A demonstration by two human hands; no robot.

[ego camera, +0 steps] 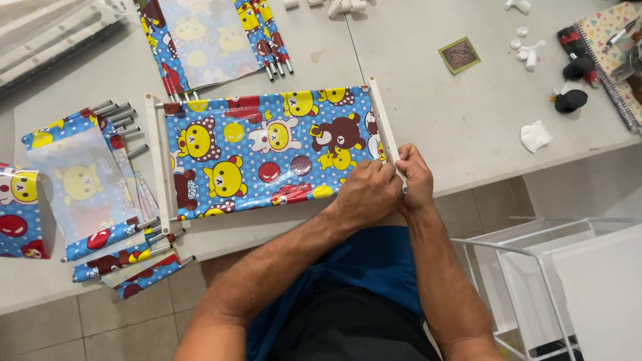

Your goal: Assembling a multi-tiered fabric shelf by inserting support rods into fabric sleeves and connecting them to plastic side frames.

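A blue shelf panel [267, 150] of glossy cloth printed with cartoon bears lies flat on the grey table [461, 113]. White plastic bars run along its two short sides: one at the left [159, 160], one at the right [382, 120]. My left hand [364, 194] presses on the panel's lower right corner, fingers curled over the cloth. Beside it, my right hand [416, 177] is closed around the near end of the right bar. The two hands touch each other at the table's front edge.
More bear-print panels with metal rods lie stacked at the left [100, 194] and at the back [207, 40]. White plastic connectors [528, 53], black caps [570, 100], a crumpled tissue [535, 136] and a notebook [618, 47] sit at the right. A white wire rack [535, 267] stands on the floor.
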